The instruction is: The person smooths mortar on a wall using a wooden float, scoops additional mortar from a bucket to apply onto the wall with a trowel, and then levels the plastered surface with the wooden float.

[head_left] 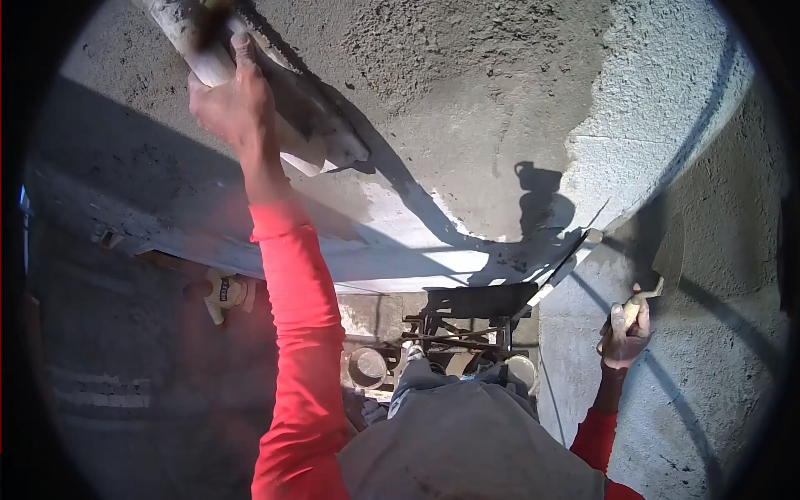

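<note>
Holding, left hand: the left hand (237, 104) grips a long pale tool (187, 37) at the far left, thumb laid over its edge, fingers wrapped beneath.
Long pale tool: runs slantwise over the wall, coated in dried smears; a dark blurred patch crosses its upper part. Whether its full length touches the wall, cannot tell.
Holding, right hand: the right hand (627, 332) is closed around the handle of a trowel (633, 312), at the right.
Trowel: bent metal neck beyond the fingers; the blade is hard to make out against the grey surface.
Plaster: grey plaster (467, 108) covers the far middle of the wall, rough at the top, smoother lower down. Its ragged right edge meets a pale textured band (650, 100).
Shadows: the left arm and tool cast a long dark shape across the plaster; a rounded shadow (543, 204) lies right of centre.
Strip: a narrow straight strip (565, 268) stands slanted between the wall and the frame below.
Below: a dark metal frame (458, 332), with one bucket (367, 367) to its left and a second bucket (522, 372) to its right.
Sleeves: red on both arms; grey cloth (471, 446) over the torso, near middle.
Other person: cream top (229, 293) with dark lettering, lower down at left, well apart from both hands.
</note>
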Demonstrator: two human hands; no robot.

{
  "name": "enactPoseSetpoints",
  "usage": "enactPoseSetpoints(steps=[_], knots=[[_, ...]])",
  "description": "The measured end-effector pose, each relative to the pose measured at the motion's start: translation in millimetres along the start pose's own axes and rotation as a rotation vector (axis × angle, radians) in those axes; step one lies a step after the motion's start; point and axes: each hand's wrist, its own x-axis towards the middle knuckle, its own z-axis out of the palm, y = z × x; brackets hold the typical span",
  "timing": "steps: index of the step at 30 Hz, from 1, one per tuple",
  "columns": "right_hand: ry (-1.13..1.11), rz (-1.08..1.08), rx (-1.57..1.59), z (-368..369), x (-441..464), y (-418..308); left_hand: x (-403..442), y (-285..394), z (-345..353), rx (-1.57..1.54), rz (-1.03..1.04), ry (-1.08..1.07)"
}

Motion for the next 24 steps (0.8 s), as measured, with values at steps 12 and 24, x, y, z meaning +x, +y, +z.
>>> enactPoseSetpoints(steps=[12,24], knots=[[-0.039,-0.027,0.229,42.1,-9.2,-21.4,-171.5,30.9,51.1,0.102,-0.017,0.029],[0.046,0.008,0.311,44.0,-5.0,26.5,-210.0,69.4,75.6,0.255,-0.150,-0.194]])
